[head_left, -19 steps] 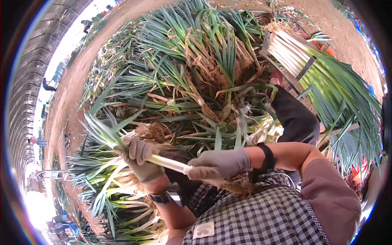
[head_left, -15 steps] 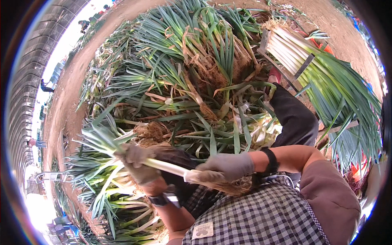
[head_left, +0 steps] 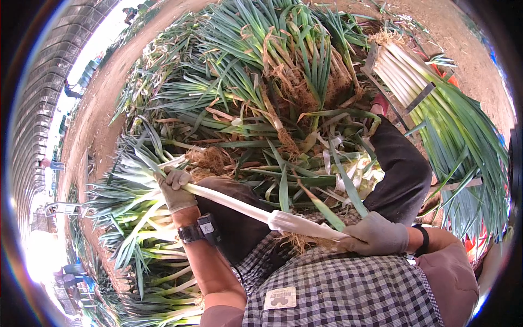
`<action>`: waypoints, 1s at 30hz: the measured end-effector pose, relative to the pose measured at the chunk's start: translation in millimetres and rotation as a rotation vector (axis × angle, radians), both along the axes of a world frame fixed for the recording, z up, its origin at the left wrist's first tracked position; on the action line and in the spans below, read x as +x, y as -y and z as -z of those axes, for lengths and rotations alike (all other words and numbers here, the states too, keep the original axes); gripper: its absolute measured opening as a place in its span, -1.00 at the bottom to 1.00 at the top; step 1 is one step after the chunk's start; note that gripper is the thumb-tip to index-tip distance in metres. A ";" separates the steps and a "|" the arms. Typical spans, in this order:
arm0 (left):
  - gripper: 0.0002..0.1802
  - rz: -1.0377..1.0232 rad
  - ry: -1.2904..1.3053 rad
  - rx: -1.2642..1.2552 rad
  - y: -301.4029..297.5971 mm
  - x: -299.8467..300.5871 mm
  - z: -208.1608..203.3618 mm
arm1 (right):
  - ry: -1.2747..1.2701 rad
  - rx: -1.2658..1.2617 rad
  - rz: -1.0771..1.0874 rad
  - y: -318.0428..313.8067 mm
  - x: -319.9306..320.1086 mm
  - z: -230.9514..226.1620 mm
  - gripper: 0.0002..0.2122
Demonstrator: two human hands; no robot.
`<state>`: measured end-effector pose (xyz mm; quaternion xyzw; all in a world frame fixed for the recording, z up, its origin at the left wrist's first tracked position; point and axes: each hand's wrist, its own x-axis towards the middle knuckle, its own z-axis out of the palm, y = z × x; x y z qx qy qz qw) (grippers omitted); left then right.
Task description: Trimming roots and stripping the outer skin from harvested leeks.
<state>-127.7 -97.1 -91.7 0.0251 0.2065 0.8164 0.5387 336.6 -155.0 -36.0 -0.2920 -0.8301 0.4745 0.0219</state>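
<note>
White leek shaft [head_left: 245,207] stretched across the lap, gripped at both ends. Left hand [head_left: 175,191], in a tan glove, fingers [head_left: 166,182] closed round the stalk just where the green leaves [head_left: 128,174] fan out beyond them. Right hand [head_left: 376,235], in a grey glove, fingers curled shut on the root end, with brown roots [head_left: 297,241] hanging beneath the stalk just short of them. Black wristwatch [head_left: 199,231] right behind the left hand; dark band [head_left: 424,240] behind the right. Checked shirt [head_left: 338,289] beneath the stalk. Past the fingers, well beyond the stalk, a big heap of uncleaned leeks [head_left: 272,82] with muddy roots. Up from the right fingers, a dark trouser knee [head_left: 400,174], then a bundle of trimmed white leeks [head_left: 403,73] in a metal frame.
</note>
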 end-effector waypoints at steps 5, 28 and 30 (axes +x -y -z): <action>-0.59 -0.238 -0.328 -0.150 8.1 -61.3 5.2 | 0.015 -0.211 0.226 26.4 52.6 -15.2 -0.74; -0.57 0.000 -0.833 0.059 -117.4 50.8 -36.7 | 0.105 -0.150 0.753 -414.5 -223.3 279.4 -0.63; -0.56 -0.021 -0.829 0.014 -120.2 50.7 -36.8 | -0.089 -0.492 0.727 -433.2 -230.1 276.0 -0.67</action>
